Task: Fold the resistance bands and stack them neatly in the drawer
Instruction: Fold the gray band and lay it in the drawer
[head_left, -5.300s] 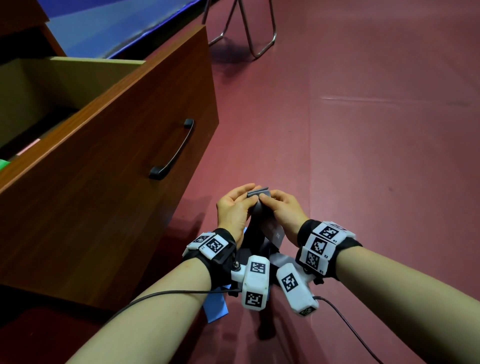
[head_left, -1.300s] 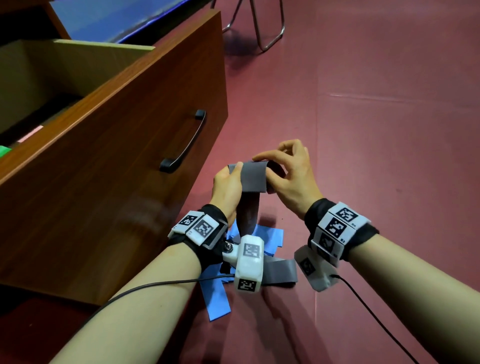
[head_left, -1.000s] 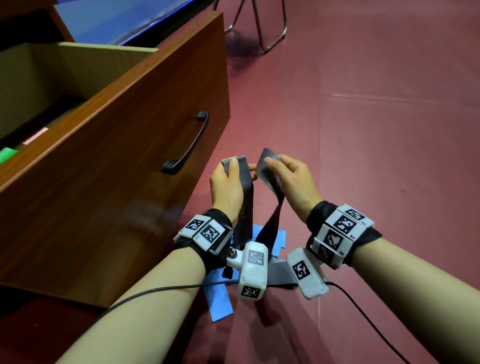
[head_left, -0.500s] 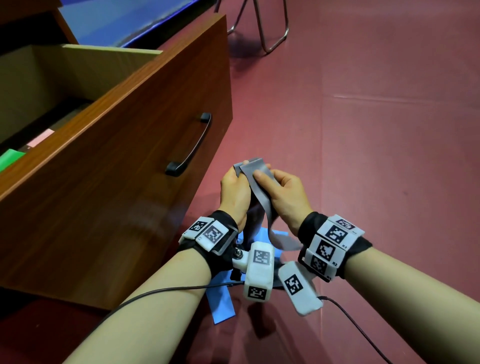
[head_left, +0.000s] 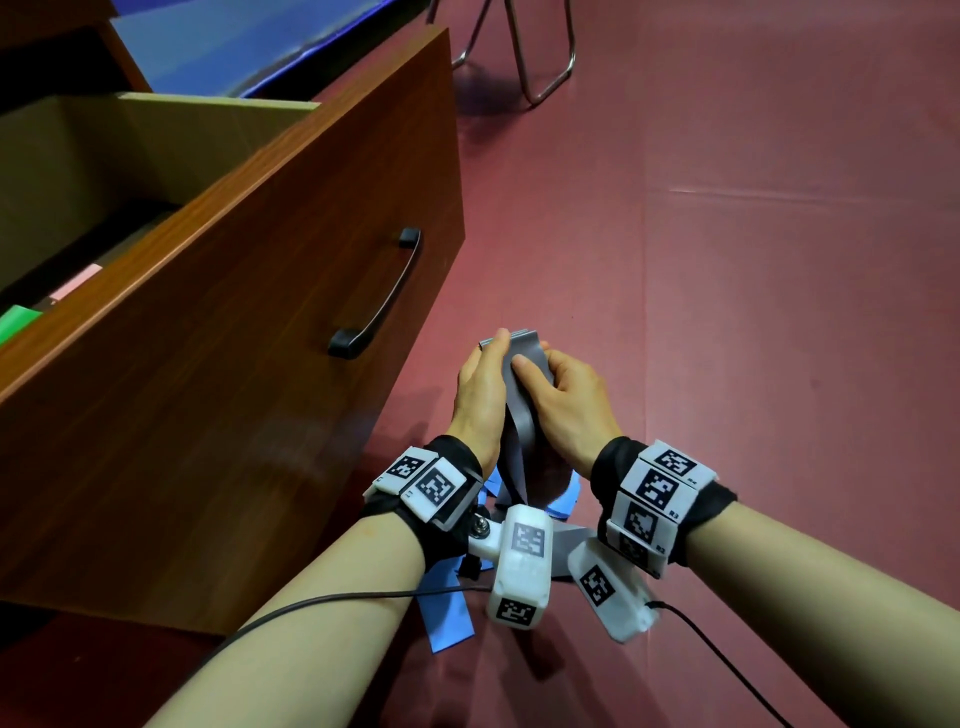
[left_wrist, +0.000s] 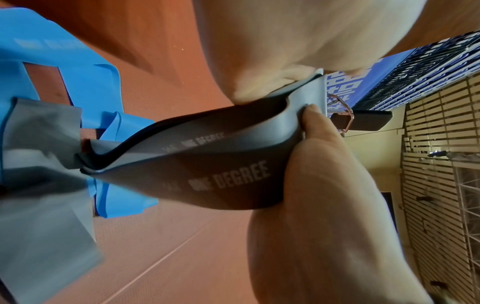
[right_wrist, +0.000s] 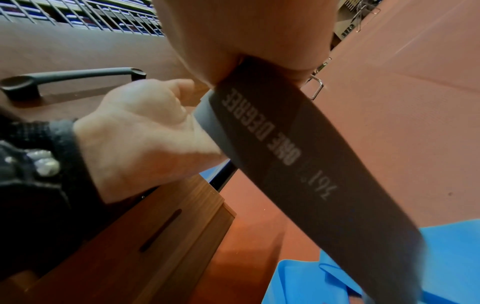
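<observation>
A grey resistance band (head_left: 522, 384) printed ONE DEGREE (left_wrist: 207, 164) (right_wrist: 298, 164) is held doubled over above the red floor, its lower part hanging between my wrists. My left hand (head_left: 480, 395) pinches its folded top from the left, thumb on the band (left_wrist: 309, 119). My right hand (head_left: 566, 395) grips the same fold from the right. A blue band (head_left: 447, 608) (left_wrist: 78, 82) (right_wrist: 324, 283) lies crumpled on the floor below the hands. The open wooden drawer (head_left: 260, 322) stands to the left, with a pink piece (head_left: 78, 280) and a green piece (head_left: 15, 322) inside.
The drawer front carries a black handle (head_left: 379, 296) close to my left hand. Metal chair legs (head_left: 535, 62) stand at the far top. A blue mat (head_left: 234, 41) lies behind the drawer. Red floor (head_left: 753, 312) spreads to the right. Cables trail from both wrists.
The two hands have come together, bringing the grey band's raised ends into one fold. The hands sank lower and the band hangs shorter than a second ago.
</observation>
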